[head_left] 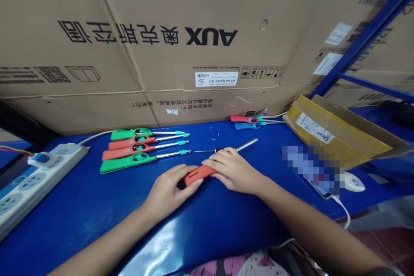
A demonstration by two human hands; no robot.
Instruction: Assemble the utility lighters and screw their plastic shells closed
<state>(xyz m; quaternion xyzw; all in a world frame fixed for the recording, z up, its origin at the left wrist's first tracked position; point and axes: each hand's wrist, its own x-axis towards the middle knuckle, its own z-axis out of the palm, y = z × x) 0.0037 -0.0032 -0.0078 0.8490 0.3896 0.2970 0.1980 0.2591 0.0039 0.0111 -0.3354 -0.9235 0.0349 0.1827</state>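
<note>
An orange long-necked gas lighter (195, 175) is held level over the blue table between my two hands, its slotted handle end facing left. My left hand (170, 187) grips that end between thumb and fingers. Wrapped over the middle of the lighter, my right hand (236, 171) hides most of it; the metal tube (247, 144) sticks out beyond, up to the right. Just behind my right fingers lies a thin screwdriver (205, 151), tip to the left, its handle mostly hidden. Several green and orange lighters (127, 163) lie in a row to the left.
Large cardboard boxes (161, 64) wall off the back. A white power strip (42, 181) runs along the left. At right are a red lighter (242, 119), a blue lighter (247, 126), a yellow parcel envelope (336, 133) and a blurred-out phone (318, 183) with a cable.
</note>
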